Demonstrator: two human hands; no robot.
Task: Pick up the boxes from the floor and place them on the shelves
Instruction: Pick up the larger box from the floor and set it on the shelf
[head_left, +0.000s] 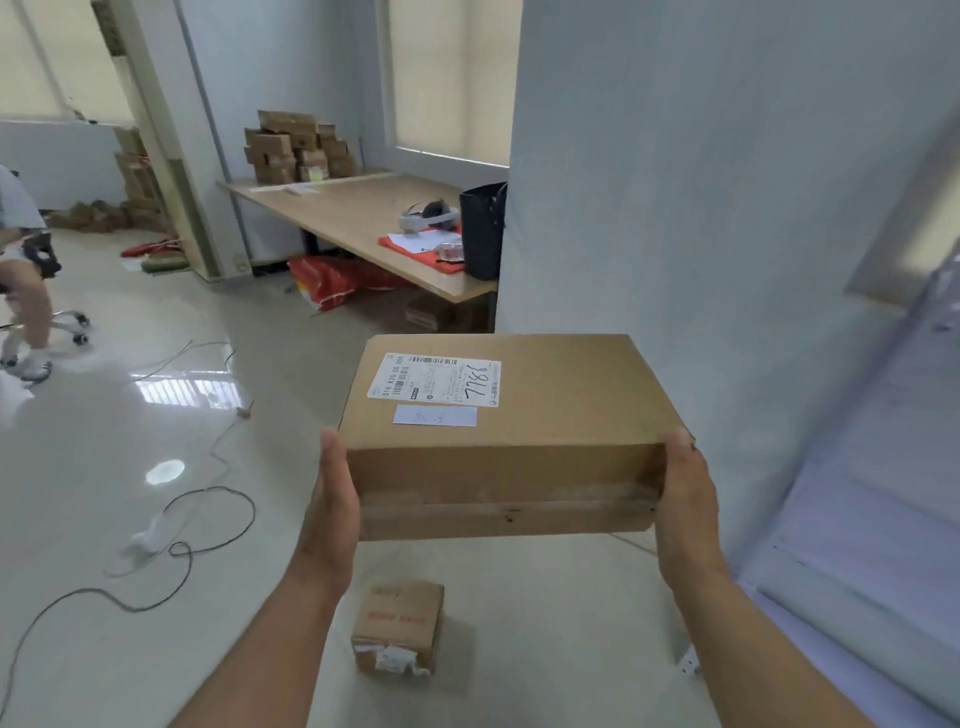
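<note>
I hold a flat brown cardboard box (545, 415) with a white shipping label on its top, lifted level in front of me. My left hand (335, 499) presses its left side and my right hand (685, 509) presses its right side. Below it, a small brown box (399, 626) with red print and torn tape sits on the pale floor between my forearms. A pale metal shelf unit (883, 467) stands blurred at the right edge, close to the held box.
A white pillar (675, 182) rises straight ahead. Behind it stands a wooden table (343, 213) with stacked boxes (298, 148), a headset and a black bag (483, 228). Loose cables (208, 519) cross the glossy floor on the left. A seated person (26, 270) is at far left.
</note>
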